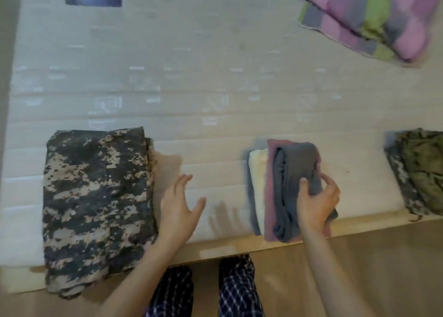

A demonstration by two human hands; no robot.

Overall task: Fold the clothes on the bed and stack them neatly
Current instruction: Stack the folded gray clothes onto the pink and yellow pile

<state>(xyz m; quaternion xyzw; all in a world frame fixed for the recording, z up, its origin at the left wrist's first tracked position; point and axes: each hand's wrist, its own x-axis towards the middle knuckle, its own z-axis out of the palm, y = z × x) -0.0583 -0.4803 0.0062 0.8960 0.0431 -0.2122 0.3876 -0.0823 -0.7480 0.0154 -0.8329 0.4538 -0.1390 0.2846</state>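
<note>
Care with the grey garment (296,187) matters now, I judge: set it square on the small stack (261,192) at four o'clock on the bed (191,88), edges aligned, and press it flat. The right hand (316,201) closes around its near end, thumb on top. The left hand (178,206), fingers spread and empty, hovers beside the folded camouflage piece (96,204) at eight o'clock. Farther off, a striped blanket (369,16) lies at one o'clock.

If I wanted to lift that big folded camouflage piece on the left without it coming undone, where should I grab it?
Probably slide both hands flat under the two long sides of the folded camouflage garment. It lies broad and flat, its near end overhanging the bed, so pinching one corner would likely let the layers spill open.
</note>
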